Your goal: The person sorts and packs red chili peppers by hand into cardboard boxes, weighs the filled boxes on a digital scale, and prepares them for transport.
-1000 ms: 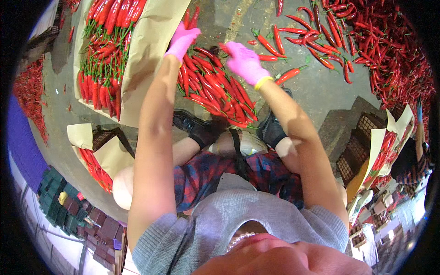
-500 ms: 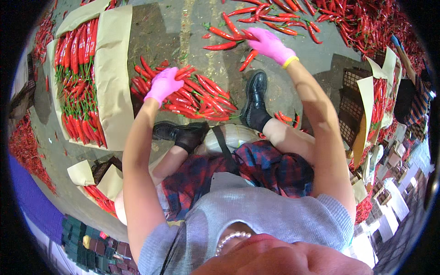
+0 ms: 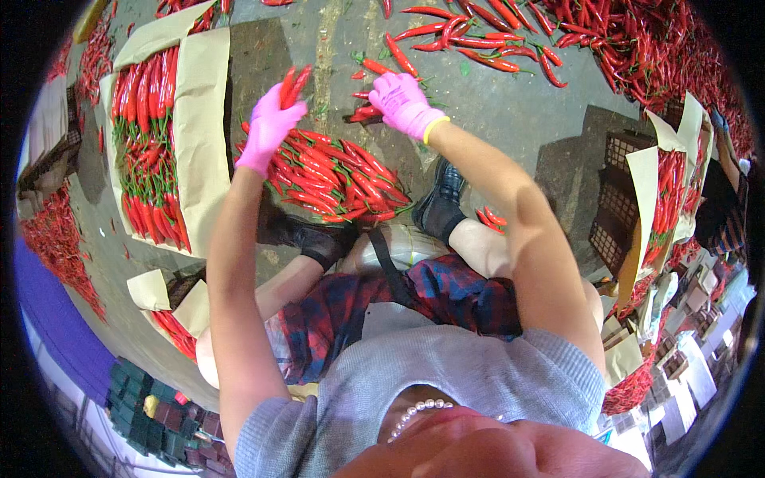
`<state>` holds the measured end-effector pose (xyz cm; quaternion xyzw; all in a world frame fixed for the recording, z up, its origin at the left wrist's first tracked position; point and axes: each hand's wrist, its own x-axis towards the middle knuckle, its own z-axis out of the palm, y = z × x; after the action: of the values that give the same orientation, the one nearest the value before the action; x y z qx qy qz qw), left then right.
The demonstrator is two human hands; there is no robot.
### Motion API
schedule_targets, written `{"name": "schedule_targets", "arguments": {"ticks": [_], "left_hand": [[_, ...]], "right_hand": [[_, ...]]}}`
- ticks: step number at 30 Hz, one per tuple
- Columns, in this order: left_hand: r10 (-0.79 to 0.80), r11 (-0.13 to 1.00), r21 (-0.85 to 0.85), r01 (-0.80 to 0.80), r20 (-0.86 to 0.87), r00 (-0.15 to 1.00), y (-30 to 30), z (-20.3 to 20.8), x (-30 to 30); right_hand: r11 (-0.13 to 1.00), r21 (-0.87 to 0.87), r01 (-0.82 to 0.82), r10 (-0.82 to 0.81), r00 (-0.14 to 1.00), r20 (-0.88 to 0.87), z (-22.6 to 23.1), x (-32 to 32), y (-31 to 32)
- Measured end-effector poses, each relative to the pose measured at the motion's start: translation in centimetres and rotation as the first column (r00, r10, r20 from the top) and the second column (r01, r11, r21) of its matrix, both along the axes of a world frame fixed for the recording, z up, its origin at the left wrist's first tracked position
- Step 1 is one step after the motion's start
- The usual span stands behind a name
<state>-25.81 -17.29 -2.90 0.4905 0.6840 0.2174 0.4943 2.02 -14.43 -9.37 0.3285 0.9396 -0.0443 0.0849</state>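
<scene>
Both of my hands wear pink gloves. My left hand point(image 3: 269, 131) is closed round a few red chili peppers point(image 3: 296, 86), which stick up past its fingers. It is raised at the far left edge of a pile of red chilies point(image 3: 339, 175) on the floor between my feet. Farther right, my right hand point(image 3: 403, 103) reaches down with curled fingers over some red chilies point(image 3: 365, 114), gripping them near the floor; its fingertips are partly hidden. A loose chili point(image 3: 401, 55) lies just beyond that hand.
On the left stands a paper-lined box point(image 3: 201, 135) with rows of chilies point(image 3: 151, 159). Scattered chilies point(image 3: 486, 40) and a large heap point(image 3: 637, 48) lie at the far right. A brown crate point(image 3: 617, 203) stands by another paper-lined box at right, near another person point(image 3: 723, 179).
My left hand has lifted off the pile, moving away from me with chilies in it. My right hand has moved left and slightly nearer, from the scattered chilies.
</scene>
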Motion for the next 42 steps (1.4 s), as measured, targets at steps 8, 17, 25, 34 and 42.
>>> {"name": "schedule_targets", "arguments": {"ticks": [8, 17, 25, 34, 42], "left_hand": [[-0.264, 0.428, 0.329, 0.842, -0.845, 0.464, 6.0, -7.8, 12.6], [-0.492, 0.656, 0.193, 0.730, -0.624, 0.607, 3.6, -4.3, 5.5], [-0.493, 0.869, 0.047, 0.493, -0.024, 0.870, -7.5, -1.2, 9.0], [0.578, 0.790, -0.326, -0.519, 0.677, 0.455, -3.9, -6.0, 14.8], [0.655, 0.619, -0.424, -0.661, 0.743, 0.136, -0.7, -8.9, 14.7]], "right_hand": [[0.973, -0.226, 0.045, -0.063, 0.996, -0.071, 0.2, 3.6, -4.4], [0.747, -0.300, 0.594, -0.665, 0.675, -0.319, -1.3, 4.7, 6.8], [0.903, -0.161, 0.398, -0.419, 0.898, -0.131, -2.0, 1.7, 6.7], [0.590, -0.522, 0.616, -0.778, 0.606, -0.164, -2.0, 1.3, 14.6], [0.178, -0.941, 0.287, -0.925, 0.375, -0.061, -0.9, -0.5, 14.5]]}}
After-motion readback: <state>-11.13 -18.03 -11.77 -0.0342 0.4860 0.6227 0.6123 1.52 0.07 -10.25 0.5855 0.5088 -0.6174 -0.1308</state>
